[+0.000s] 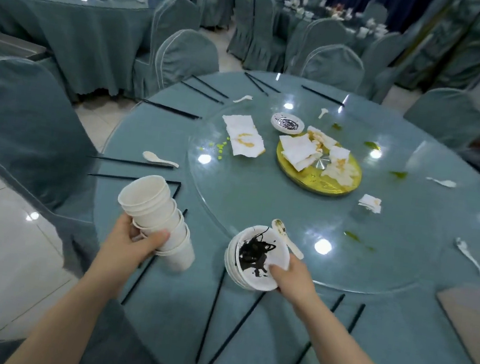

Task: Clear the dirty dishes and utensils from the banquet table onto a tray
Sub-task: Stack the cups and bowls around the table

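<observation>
My left hand (pixel 133 239) grips a tilted stack of white cups (pixel 156 216) over the near left edge of the round table (pixel 395 339). A stack of white plates (pixel 256 258), the top one smeared with black sauce, is held in my right hand (pixel 293 276) just above the table. A white spoon (pixel 286 238) lies right behind the plates. Black chopsticks (pixel 227 339) lie scattered round the table rim. More white spoons (pixel 159 159) (pixel 468 256) and a small sauce dish (pixel 287 123) remain on the table. A grey tray corner (pixel 469 331) shows at the right edge.
Stained napkins (pixel 244 136) lie on the glass turntable (pixel 230 199), some on a gold centre plate (pixel 324 183). Green food scraps dot the glass. Covered chairs (pixel 19 134) ring the table, one close at my left. Other set tables stand behind.
</observation>
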Demonstrator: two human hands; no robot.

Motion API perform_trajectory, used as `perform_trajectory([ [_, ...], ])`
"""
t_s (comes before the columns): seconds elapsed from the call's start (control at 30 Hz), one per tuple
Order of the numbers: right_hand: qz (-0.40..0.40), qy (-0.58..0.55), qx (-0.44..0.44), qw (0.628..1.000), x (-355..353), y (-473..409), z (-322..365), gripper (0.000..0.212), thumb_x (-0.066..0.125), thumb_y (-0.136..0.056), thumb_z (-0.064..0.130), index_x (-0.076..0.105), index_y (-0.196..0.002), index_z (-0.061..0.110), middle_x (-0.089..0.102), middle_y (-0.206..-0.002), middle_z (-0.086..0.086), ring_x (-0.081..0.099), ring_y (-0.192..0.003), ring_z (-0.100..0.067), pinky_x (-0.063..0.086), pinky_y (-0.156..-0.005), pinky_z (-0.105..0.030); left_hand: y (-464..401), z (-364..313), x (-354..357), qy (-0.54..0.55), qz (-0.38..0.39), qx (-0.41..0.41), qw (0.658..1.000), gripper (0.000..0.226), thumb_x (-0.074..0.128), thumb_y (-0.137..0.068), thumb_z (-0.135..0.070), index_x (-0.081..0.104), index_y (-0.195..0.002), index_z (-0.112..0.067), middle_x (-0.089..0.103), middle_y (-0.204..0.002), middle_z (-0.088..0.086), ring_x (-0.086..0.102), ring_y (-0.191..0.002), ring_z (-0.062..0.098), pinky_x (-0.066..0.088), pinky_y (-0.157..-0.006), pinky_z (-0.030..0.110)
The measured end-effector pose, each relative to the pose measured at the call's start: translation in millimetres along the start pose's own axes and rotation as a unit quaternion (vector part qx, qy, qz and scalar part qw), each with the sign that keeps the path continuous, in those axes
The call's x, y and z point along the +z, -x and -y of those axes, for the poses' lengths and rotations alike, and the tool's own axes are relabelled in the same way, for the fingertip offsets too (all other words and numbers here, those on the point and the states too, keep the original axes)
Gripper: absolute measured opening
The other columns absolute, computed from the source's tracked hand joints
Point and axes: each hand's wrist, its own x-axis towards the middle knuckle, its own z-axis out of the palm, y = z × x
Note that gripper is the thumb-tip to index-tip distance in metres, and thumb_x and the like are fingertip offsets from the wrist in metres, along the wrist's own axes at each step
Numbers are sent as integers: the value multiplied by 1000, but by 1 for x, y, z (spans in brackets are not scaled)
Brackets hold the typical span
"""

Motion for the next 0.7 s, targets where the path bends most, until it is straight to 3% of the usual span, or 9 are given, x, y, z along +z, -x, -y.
perform_trajectory([
  [0.07, -49, -38, 2, 998, -19, 16, -5, 21, 54, -83, 5, 61, -91, 24, 67, -86, 0, 62, -66, -8, 44, -43, -15, -1, -2, 16, 12, 36, 3, 999, 41, 62, -84, 6, 55, -106, -27, 69, -98, -9, 67, -83, 2, 56, -71, 21],
  [0.17, -118, -69, 16, 990, -48, 44, -18, 22, 53, -85, 7, 61, -92, 26, 67, -90, 1, 62, -71, -9, 43, -44, -13, 2, -6, 40, 29, 93, 4, 995, 47, 62, -84, 6, 50, -121, -20, 65, -110, -1, 64, -96, 14, 58, -78, 28],
  [0.33, -228, -113, 57, 965, -83, 89, -44, 17, 55, -87, 8, 60, -99, 19, 66, -86, 0, 59, -66, -16, 42, -40, -16, 14, -10, 77, 7, 166, 15, 986, 43, 64, -83, 3, 53, -108, -30, 65, -105, -6, 64, -89, 6, 58, -73, 26],
  [0.47, -269, -131, 78, 951, -97, 119, -63, 18, 53, -88, 9, 58, -88, 26, 66, -84, -1, 57, -59, -16, 41, -39, -14, 24, -8, 95, -2, 202, 7, 979, 45, 66, -83, 1, 51, -114, -28, 64, -106, -4, 64, -91, 9, 54, -78, 32],
  [0.6, -281, -149, 91, 944, -98, 134, -79, 18, 52, -86, 8, 62, -96, 20, 68, -87, -5, 60, -66, -17, 47, -45, -19, 30, -7, 104, -15, 219, 1, 976, 45, 67, -83, 0, 51, -120, -21, 64, -109, -1, 63, -96, 14, 52, -84, 39],
  [0.7, -295, -144, 108, 938, -93, 131, -88, 14, 53, -84, 8, 61, -93, 15, 67, -86, -8, 59, -65, -19, 45, -43, -20, 32, -5, 102, -17, 224, -2, 974, 41, 66, -83, 0, 54, -113, -25, 66, -108, -3, 64, -95, 11, 53, -84, 37],
])
